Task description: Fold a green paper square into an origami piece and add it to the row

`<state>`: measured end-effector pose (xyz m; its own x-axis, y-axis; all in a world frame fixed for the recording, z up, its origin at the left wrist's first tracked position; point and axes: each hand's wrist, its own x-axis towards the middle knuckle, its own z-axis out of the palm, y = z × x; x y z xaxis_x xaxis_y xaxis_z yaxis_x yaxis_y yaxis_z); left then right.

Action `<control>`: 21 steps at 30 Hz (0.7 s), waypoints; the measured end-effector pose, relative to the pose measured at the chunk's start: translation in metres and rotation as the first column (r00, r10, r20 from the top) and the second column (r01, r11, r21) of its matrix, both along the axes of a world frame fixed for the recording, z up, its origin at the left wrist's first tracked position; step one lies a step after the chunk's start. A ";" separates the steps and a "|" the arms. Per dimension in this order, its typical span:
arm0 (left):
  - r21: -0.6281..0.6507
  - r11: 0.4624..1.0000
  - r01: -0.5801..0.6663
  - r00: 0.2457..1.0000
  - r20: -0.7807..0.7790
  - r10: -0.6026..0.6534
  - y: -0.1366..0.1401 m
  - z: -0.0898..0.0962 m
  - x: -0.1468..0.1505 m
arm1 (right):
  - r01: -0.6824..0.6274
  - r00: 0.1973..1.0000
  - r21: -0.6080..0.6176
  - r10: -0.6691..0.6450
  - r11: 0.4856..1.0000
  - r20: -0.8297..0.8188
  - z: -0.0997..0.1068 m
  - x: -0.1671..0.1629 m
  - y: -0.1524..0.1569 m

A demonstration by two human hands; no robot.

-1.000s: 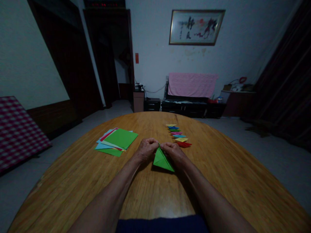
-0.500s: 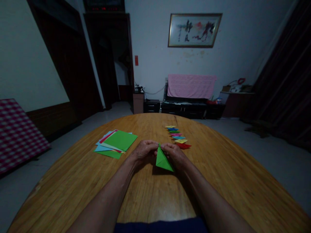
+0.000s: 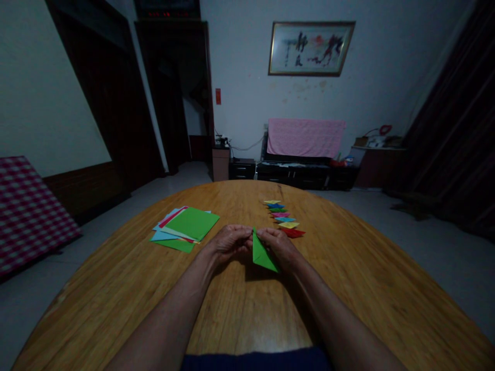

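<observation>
A folded piece of green paper (image 3: 263, 258) is held between my two hands above the table, its pointed end up at my fingertips and its wider part hanging toward me. My left hand (image 3: 232, 241) pinches the tip from the left with thumb and fingers. From the other side, my right hand (image 3: 279, 247) grips the tip and right edge, hiding part of that side. Just past my right hand lies a red folded paper shape (image 3: 294, 233), the nearest in a row of several small folded papers (image 3: 279, 215) of different colours.
A loose stack of coloured paper sheets (image 3: 193, 224), green on top, lies left of my hands on the round wooden table (image 3: 247, 319). Beyond the table's far edge stands a low black cabinet (image 3: 294, 175). A checkered cloth (image 3: 31, 216) hangs at the far left.
The green paper has turned slightly, and its lower left corner has shifted to the right. Both hands keep nearly the same place at its tip.
</observation>
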<state>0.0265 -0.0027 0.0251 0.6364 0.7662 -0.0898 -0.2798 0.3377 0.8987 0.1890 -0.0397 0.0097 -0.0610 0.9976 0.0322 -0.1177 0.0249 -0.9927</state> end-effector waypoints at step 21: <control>-0.018 0.995 -0.093 0.993 -0.073 0.092 -0.003 0.002 0.004 | 0.021 0.994 -0.010 -0.020 1.000 0.108 -0.001 0.002 0.001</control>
